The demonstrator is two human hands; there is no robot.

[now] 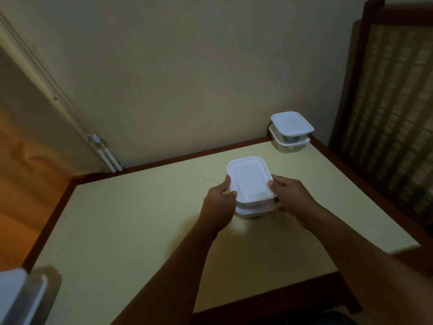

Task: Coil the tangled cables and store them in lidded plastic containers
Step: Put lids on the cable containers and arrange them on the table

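A stack of two clear plastic containers with a white lid (248, 178) on top stands in the middle of the pale table (131, 221). My left hand (219, 202) grips the stack's left side, thumb on the lid's edge. My right hand (291, 195) grips its right side, thumb against the lid. A second stack of two lidded containers (290, 130) sits at the table's far right corner against the wall; something dark shows faintly through their walls. No loose cable is visible.
The table has a dark wooden rim (187, 157) and meets the wall at the back. A wooden chair back with woven panel (389, 109) stands at the right. A blurred white object (21, 299) sits at the near left corner. A curtain (28, 127) hangs left.
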